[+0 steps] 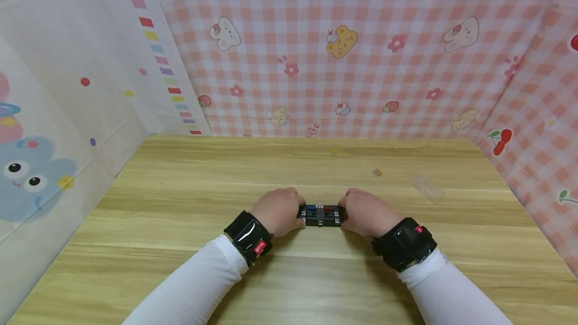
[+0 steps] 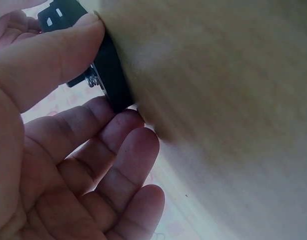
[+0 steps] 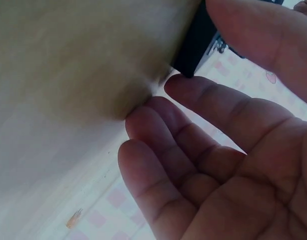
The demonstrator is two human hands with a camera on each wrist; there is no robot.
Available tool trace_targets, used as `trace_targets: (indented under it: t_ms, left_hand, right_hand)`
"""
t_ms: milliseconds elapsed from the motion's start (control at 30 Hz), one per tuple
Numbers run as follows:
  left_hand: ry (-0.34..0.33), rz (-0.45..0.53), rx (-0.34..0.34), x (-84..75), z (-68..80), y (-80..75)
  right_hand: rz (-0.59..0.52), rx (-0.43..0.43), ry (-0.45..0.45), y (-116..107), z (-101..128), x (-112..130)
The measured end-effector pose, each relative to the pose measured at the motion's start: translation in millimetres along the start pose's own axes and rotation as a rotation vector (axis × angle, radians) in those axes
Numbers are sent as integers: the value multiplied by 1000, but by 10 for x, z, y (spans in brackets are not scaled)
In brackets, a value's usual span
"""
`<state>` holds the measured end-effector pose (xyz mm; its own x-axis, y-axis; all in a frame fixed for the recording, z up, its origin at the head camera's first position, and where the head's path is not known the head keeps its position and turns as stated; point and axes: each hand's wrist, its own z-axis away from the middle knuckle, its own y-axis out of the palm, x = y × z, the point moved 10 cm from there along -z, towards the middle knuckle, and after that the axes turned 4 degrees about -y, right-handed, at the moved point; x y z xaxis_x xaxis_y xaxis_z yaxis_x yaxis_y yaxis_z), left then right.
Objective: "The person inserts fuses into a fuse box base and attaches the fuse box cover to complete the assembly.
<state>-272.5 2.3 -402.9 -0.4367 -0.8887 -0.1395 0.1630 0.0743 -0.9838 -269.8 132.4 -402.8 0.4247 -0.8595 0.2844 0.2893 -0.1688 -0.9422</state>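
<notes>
A small black block with blue and red parts and small white squares on its top lies on the wooden table, near the middle. My left hand pinches its left end and my right hand pinches its right end. In the left wrist view the thumb lies against the black block and a fingertip touches its corner. In the right wrist view the thumb lies over the black block while the forefinger touches its lower corner. Both wrists wear black bands.
A clear plastic piece lies on the table at the right rear. A small yellowish scrap and a tiny speck lie further back. Pink checked cloth walls and a white cartoon sheet close in three sides.
</notes>
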Motion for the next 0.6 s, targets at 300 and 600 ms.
trace_targets:
  t_ms: [300,600]
  left_hand:
    - [8,-18,-2,4,13,7]
    - [12,-35,-9,-1,25,-12]
  right_hand:
    - [-30,36,1,-38,-36,-26]
    - [-15,-35,48,-231,-168,-147]
